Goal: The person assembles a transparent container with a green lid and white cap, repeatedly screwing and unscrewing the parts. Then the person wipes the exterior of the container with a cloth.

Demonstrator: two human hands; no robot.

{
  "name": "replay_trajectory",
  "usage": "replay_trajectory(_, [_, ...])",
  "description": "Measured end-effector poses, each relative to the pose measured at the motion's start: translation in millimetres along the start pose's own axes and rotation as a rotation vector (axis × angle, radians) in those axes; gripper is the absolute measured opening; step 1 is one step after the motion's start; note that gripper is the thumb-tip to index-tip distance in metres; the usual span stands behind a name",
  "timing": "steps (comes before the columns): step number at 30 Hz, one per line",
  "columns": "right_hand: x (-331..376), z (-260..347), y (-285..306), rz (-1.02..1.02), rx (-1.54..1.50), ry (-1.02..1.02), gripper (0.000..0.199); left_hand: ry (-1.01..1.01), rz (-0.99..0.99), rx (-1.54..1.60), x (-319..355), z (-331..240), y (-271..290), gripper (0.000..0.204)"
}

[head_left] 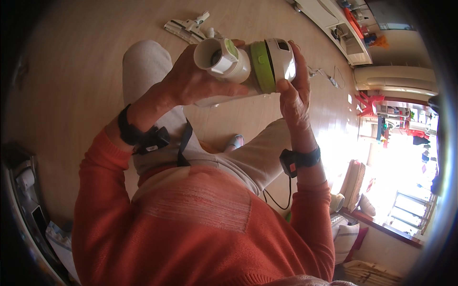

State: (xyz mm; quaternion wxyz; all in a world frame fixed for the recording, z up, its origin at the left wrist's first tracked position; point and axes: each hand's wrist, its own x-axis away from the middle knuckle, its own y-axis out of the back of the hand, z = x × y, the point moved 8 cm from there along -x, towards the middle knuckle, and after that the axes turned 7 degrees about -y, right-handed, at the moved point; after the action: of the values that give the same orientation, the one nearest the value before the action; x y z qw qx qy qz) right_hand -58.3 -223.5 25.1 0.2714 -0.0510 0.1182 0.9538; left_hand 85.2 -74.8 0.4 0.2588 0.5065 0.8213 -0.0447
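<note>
Both hands hold up the white body of a stick vacuum cleaner [262,66] with a green ring, well above the floor. Its round white tube opening [205,55] faces left and toward me. My left hand [186,81] is closed round the body by the tube, the thumb stretched along the lower side. At the other end, my right hand [296,88] grips the white cap past the green ring, thumb on the near side and fingers over the far side. A white vacuum floor head [183,29] lies on the floor beyond my left hand.
Light wooden floor [86,86] surrounds my legs. A power strip with a cable [329,78] lies at right, below a long white cabinet [329,26]. A red stool [368,104] stands near the bright window side. A dark cable [281,207] hangs from my right wrist device.
</note>
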Motion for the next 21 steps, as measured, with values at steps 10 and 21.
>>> replay_trajectory(10, [5, 4, -5, 0.072, -0.018, -0.023, 0.099, 0.005, 0.005, -0.025, -2, -4, -1, 0.079])
replay_trajectory(21, [9, 14, -2, 0.111, 0.117, 0.03, 0.103, -0.04, 0.023, 0.002, 0, -5, -6, 0.08])
